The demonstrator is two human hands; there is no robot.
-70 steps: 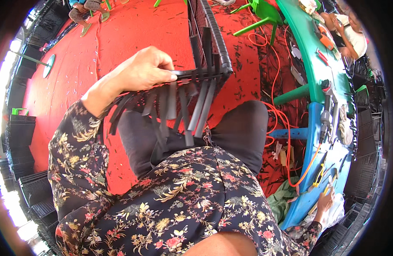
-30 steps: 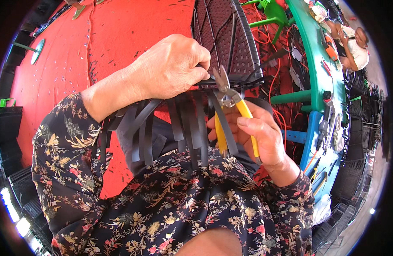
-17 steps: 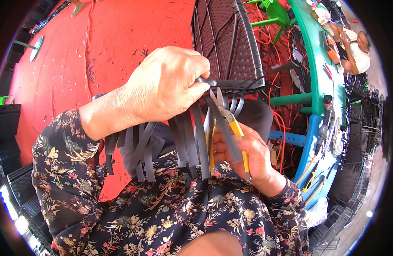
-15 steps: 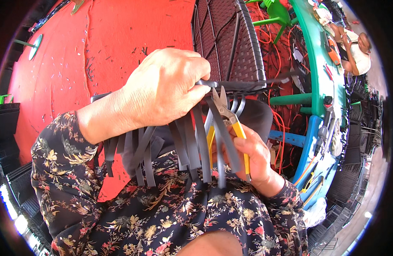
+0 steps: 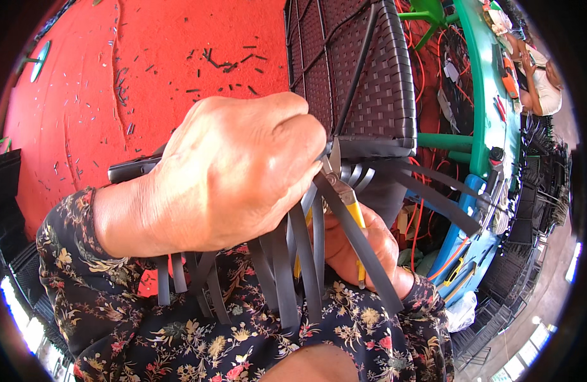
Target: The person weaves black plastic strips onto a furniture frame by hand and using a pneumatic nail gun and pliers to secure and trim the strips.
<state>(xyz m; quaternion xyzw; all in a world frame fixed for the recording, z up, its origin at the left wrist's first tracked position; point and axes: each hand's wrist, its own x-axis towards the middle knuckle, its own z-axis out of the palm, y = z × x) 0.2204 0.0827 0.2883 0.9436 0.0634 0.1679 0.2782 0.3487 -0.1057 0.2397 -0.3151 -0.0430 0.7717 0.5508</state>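
My right hand (image 5: 377, 247) is wrapped round yellow-handled snips (image 5: 345, 191), their metal blades pointing up beside my left fingertips. A dark flat strip crosses in front of the snips' handles. My left hand (image 5: 242, 172) is a closed fist at the lower end of a dark brown woven panel (image 5: 390, 83); what lies inside its fingers is hidden. Several loose black strips (image 5: 282, 280) hang beneath my left hand over my lap. Others stick out to the right of the panel's lower edge.
Black offcuts (image 5: 229, 65) are scattered over the red floor covering (image 5: 159, 38). On the right stands a green and blue table (image 5: 481, 121) bearing tools, with orange cables (image 5: 422, 70) under it. A person (image 5: 542, 79) sits beyond it. A green chair (image 5: 427, 13) is behind the panel.
My left hand and the snips have come lower and nearer, and the blades now stand closer to the left fingertips. The woven panel appears larger, and strips at its right end have swung downward.
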